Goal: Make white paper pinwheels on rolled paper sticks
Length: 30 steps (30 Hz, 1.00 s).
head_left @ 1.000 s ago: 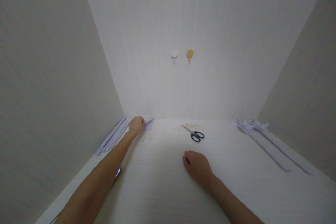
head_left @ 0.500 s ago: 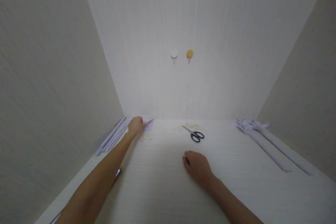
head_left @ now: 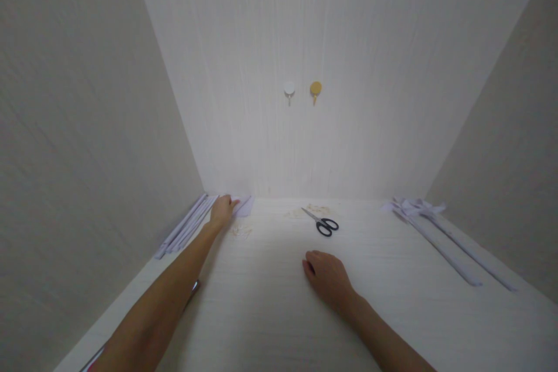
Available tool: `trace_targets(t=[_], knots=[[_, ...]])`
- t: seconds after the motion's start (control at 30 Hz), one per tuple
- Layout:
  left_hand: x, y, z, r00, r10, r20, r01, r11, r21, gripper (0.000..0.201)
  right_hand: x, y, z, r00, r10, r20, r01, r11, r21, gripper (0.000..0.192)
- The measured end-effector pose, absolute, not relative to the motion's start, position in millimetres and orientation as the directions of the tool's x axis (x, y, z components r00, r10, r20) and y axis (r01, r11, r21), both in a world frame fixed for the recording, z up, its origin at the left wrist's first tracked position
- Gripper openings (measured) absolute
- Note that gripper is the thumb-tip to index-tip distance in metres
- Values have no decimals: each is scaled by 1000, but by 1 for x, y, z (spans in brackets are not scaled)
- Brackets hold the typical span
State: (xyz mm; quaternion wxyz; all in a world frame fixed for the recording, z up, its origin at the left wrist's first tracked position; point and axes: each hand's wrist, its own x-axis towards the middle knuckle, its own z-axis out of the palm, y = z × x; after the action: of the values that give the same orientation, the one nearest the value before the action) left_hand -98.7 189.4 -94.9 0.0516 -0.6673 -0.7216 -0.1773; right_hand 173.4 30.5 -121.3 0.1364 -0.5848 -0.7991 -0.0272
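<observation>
My left hand [head_left: 222, 209] reaches to the far left of the white table, closed in a pinch at the left side of a pale lilac sheet of paper [head_left: 245, 207]. Part of that sheet is hidden behind my fingers. Several rolled paper sticks [head_left: 185, 229] lie side by side just left of the hand. My right hand [head_left: 328, 276] rests on the table at centre right with its fingers curled; nothing shows in them. Beyond it lie scissors [head_left: 323, 224] with black handles, blades pointing to the back left.
Rubber bands [head_left: 241, 232] lie near the sheet, and more bands [head_left: 317, 209] lie behind the scissors. Two paper sticks with ruffled ends [head_left: 449, 250] lie at the right. A dark phone-like object [head_left: 192, 292] is partly under my left forearm. A white hook [head_left: 289, 90] and a yellow hook [head_left: 315, 89] are on the back wall.
My left hand has shifted slightly left, and the sheet's raised corner now lies lower, with more of the sheet showing. My right hand stays where it was.
</observation>
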Motion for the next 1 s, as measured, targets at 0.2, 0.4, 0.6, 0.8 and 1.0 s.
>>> trace_targets(t=[0.2,0.4,0.6,0.8,1.0], knots=[[-99,185,-78,-152,897,415,975,67,212,25,174,30,-121,-272,930,246,940,311,-137,20],[-93,169,-21,-150,826,543,977,38,211,28,175,30,-122,-259,933,251,925,314,-214,20],[-51,111,15,151,785,601,961,-259,97,36,177,30,-124,-209,931,301,872,316,-374,19],[-6,34,-28,629,565,534,716,-689,-114,30,185,32,-127,-92,947,309,735,274,-620,22],[5,-20,-95,806,317,500,489,-832,-261,24,202,0,-125,-114,933,340,447,354,-822,34]])
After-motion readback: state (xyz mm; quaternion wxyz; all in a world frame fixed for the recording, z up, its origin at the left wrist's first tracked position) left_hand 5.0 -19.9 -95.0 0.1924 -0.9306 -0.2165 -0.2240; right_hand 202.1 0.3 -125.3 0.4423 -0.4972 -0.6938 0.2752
